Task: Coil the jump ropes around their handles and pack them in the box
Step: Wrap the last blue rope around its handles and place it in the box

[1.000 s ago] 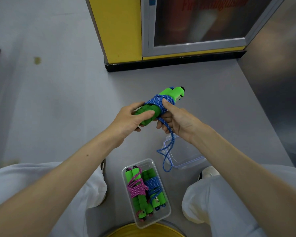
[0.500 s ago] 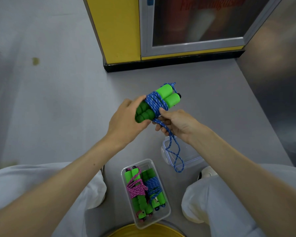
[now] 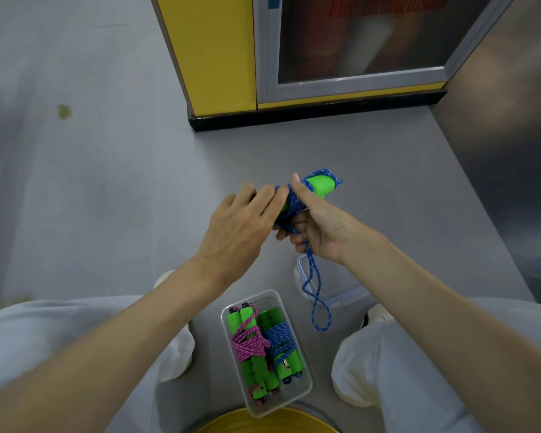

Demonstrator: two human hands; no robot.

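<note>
Now both hands hold 1 jump rope in the air above the grey floor point(image 3: 107, 189), in front of the person's knees. Its 2 green handles point(image 3: 320, 186) lie side by side and point away and to the right, and the blue rope point(image 3: 295, 204) is wound in many turns around their middle.

The left hand point(image 3: 241, 228) shows its back to the camera. Its fingers point(image 3: 267, 200) are bent over the near end of the handles and touch the coil; it seems to grip this end, but the hand itself hides it. The right hand point(image 3: 320, 234) presses its thumb on top of the coil while its fingers are curled below, grasping the rope. From this hand the free loop point(image 3: 317, 296) hangs down, twisted once.

Below, between the knees, the clear box point(image 3: 291, 398) stands on the floor without a cover. It holds 2 packed ropes side by side: a pink bundle point(image 3: 250, 343) on the left and a blue bundle point(image 3: 280, 337) on the right, both on green handles. The clear lid point(image 3: 341, 285) lies on the floor just beside the box, behind the hanging loop. A yellow cabinet point(image 3: 216, 54) stands further away.
</note>
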